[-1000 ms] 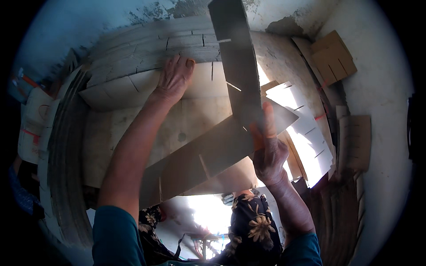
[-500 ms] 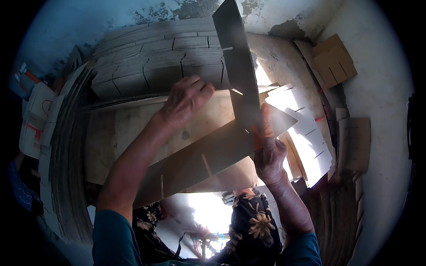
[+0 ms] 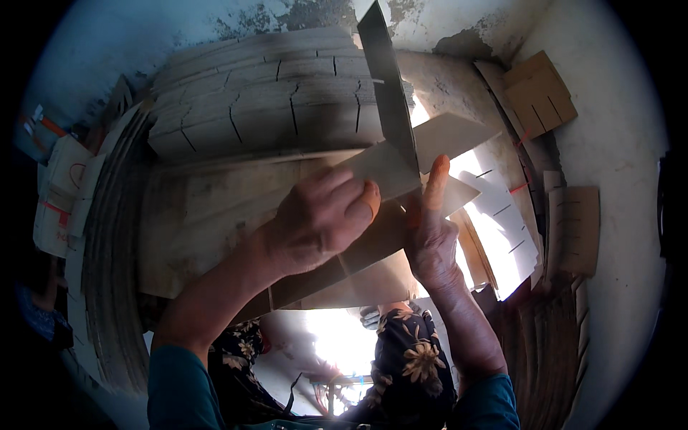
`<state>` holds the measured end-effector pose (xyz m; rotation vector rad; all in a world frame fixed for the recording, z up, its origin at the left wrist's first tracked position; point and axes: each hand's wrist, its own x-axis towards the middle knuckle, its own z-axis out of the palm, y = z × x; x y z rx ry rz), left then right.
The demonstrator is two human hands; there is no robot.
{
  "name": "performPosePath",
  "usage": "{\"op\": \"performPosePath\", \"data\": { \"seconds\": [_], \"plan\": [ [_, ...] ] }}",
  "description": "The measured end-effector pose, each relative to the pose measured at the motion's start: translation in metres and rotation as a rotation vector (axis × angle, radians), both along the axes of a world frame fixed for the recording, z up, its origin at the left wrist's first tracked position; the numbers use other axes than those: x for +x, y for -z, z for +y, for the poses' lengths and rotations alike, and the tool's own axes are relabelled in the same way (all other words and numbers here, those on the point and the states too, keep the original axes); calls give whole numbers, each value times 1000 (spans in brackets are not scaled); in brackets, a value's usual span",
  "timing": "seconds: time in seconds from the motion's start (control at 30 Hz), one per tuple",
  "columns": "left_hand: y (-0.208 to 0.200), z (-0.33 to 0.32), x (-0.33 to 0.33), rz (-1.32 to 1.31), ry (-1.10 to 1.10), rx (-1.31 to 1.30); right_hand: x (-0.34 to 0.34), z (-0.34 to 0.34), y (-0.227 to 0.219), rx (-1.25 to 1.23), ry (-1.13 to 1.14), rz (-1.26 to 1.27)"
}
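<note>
My left hand (image 3: 319, 218) is closed on a slotted cardboard strip (image 3: 390, 168), which reaches right across a tall cardboard strip (image 3: 388, 82) and shows again beyond it. The tall strip stands on edge and crosses a lower cardboard strip (image 3: 373, 244) that slopes down to the left. Where these two meet, my right hand (image 3: 433, 254) grips them, its index finger pointing up. Orange coverings show on fingers of both hands. My left fingertips and part of the lower strip are hidden behind my left hand; whether the held strip sits in a slot I cannot tell.
A big stack of slotted cardboard strips (image 3: 265, 107) stands at the back of the wooden board (image 3: 208, 236). More cardboard stacks (image 3: 107, 287) line the left side. Sunlit slotted sheets (image 3: 502, 215) lie at right, with brown cardboard pieces (image 3: 541, 97) by the wall. Another person's arm (image 3: 50, 290) shows at far left.
My left hand has come from the back stack toward me and to the right, bringing a cardboard strip across the tall one. The tall strip has turned slightly; my right hand keeps its grip.
</note>
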<state>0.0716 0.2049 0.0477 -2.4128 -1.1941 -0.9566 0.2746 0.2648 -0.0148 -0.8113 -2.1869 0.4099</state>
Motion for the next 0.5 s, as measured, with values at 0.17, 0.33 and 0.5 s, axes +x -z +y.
{"op": "performPosePath", "data": {
  "seconds": [0.17, 0.33, 0.5],
  "plan": [
    [-10, 1, -13, -276, -40, -459, -3, -4, -9, 23, 7, -61],
    [-8, 45, -79, -382, -356, -771, -7, 5, -9, 92, -16, -30],
    [9, 68, -65, 263, -372, -763, -11, 14, -1, 108, -39, 24]
  ]
}}
